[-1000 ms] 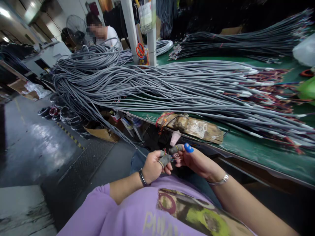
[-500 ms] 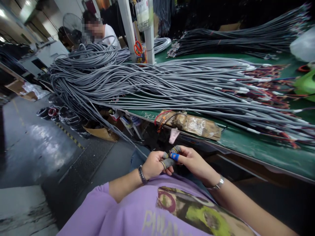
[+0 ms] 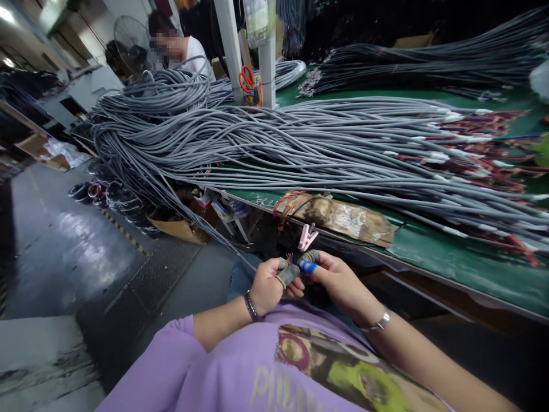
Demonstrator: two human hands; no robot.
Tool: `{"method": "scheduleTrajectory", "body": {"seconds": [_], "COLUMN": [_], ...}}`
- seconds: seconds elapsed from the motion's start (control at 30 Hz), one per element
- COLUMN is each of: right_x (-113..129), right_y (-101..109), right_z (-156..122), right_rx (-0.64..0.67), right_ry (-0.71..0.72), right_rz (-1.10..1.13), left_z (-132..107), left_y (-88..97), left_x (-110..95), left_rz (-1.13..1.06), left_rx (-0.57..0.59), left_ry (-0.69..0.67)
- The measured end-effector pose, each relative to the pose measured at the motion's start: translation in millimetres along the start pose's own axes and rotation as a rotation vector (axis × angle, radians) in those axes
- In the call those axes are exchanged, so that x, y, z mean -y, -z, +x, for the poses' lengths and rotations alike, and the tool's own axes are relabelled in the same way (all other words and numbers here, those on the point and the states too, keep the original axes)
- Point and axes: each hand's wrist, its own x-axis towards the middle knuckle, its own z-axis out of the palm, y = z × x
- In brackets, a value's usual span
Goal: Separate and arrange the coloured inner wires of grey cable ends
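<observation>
My left hand [image 3: 268,286] and my right hand [image 3: 338,280] meet in my lap, just below the table's front edge. Both are closed in a pinch on the stripped end of a grey cable [image 3: 290,260], where thin coloured wires stick up. Grey fingertip covers sit on my left fingers, and a blue one [image 3: 307,266] on a right finger. The grey cable runs up from my hands to the big pile of grey cables [image 3: 266,143] on the green table [image 3: 472,269].
A taped cardboard piece [image 3: 343,214] with a pink clip [image 3: 307,236] lies at the table edge. A second cable bundle [image 3: 429,63] lies at the back. White posts [image 3: 266,57] and orange scissors [image 3: 246,77] stand behind. Another person [image 3: 180,48] sits far left beside a fan [image 3: 132,43].
My right hand's blue-capped finger has come down from a raised position and closed in on the wire end beside my left fingers. Both hands stay in my lap.
</observation>
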Motion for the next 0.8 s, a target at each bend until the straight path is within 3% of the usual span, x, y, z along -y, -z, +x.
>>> {"method": "scheduleTrajectory", "body": {"seconds": [0.23, 0.6, 0.8], "right_x": [-3, 0, 5], "right_y": [-2, 1, -1], "right_z": [2, -2, 1], "right_rx": [-0.010, -0.028, 0.000], "right_ry": [-0.039, 0.022, -0.035], "right_rz": [0.034, -0.022, 0.015], "left_z": [-1, 4, 0], "left_y": [-1.2, 0.1, 1.1], "left_x": [-7, 3, -2], "left_rz": [0.057, -0.113, 0.017], "left_rx": [0.033, -0.112, -0.074], "left_ry": [0.019, -0.072, -0.059]}}
